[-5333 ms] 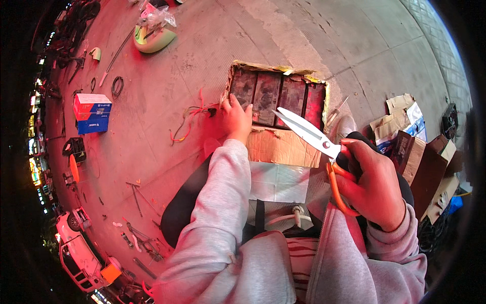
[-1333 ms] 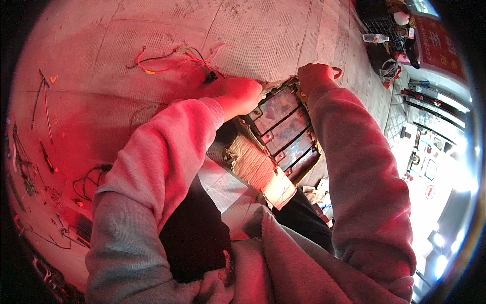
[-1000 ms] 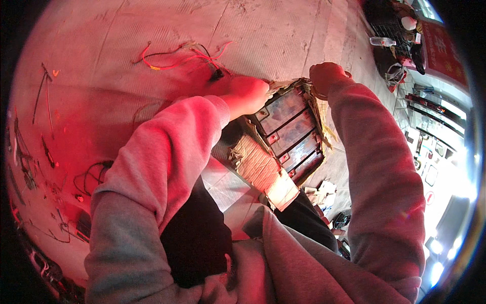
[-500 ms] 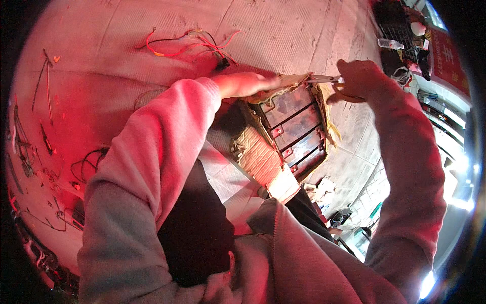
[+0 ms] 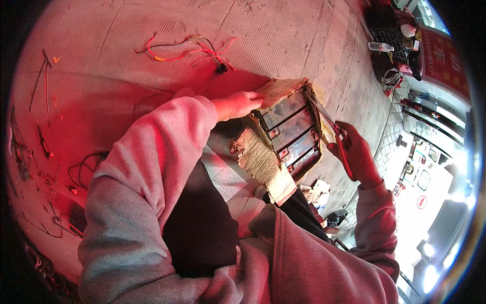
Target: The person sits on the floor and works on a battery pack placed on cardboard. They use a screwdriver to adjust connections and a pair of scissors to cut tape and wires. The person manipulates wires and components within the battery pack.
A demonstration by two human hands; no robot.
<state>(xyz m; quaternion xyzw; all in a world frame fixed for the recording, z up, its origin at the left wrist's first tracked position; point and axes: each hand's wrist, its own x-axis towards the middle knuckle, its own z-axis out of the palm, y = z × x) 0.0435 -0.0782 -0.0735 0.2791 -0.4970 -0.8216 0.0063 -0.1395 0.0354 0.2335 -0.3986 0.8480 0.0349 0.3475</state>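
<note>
A rectangular battery-like block (image 5: 289,130) stands tilted in front of me, its top face crossed by dark bars. Torn brown cardboard wrapping (image 5: 255,154) surrounds it, ragged at the edges. At the far left corner my left hand (image 5: 239,105) pinches the raised cardboard flap between thumb and fingers. My right hand (image 5: 357,152) is closed round a scissor-like metal tool (image 5: 324,114) with long handles. The tool's tip lies at the block's far right edge, beside the cardboard; whether it cuts into it cannot be made out.
Red and black wires with a connector (image 5: 210,50) lie on the floor beyond the block. Thin rods and cables (image 5: 48,88) are scattered on the left. A clear bottle (image 5: 380,47) and a dark crate (image 5: 387,28) are at the far right. Bright light comes from the right.
My right hand has come nearer and lower, turning the tool to slant down the block's right edge. My left hand has drawn back left along the flap, uncovering more cardboard.
</note>
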